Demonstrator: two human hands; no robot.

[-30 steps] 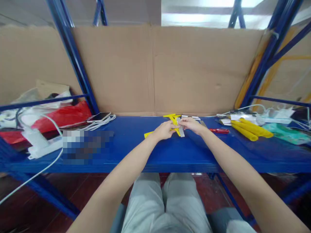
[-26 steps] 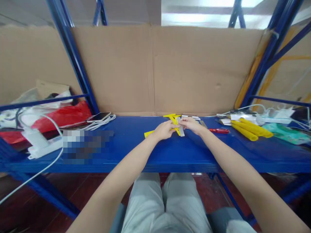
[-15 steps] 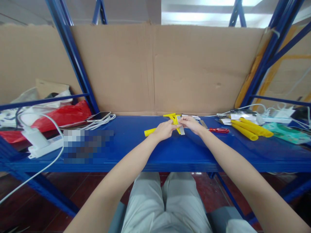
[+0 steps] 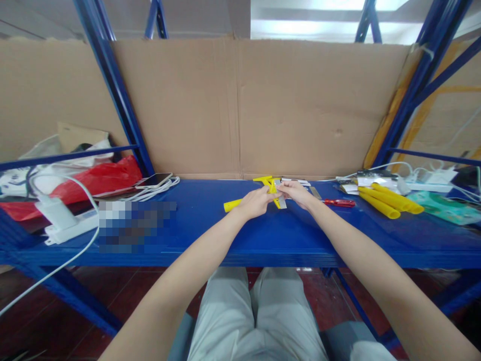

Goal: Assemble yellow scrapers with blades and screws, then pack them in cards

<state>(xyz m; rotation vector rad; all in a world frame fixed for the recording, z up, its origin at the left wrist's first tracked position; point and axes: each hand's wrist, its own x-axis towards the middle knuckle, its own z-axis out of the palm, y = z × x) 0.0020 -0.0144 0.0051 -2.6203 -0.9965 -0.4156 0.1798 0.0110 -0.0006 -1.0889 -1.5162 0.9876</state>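
Note:
My left hand is closed round a yellow plastic scraper, its fingers near the tool's head. A round yellow handle end sticks out to the left of that hand; whether it belongs to the same scraper is hidden. Against the yellow head lies a flat silvery metal blade, slanting down. The fingertips of my right hand pinch the blade's upper part, close to my left fingers. Another yellow part shows just behind the hands. My fingers cover much of where blade and plastic meet.
A red screwdriver lies right of my hand, near a small metal plate. Several yellow tubes rest farther right beside a green packet. White cables, a phone and a power strip occupy the left. Cardboard stands behind.
Both hands stay in nearly the same place with the scraper and blade. The whole view has shifted very slightly.

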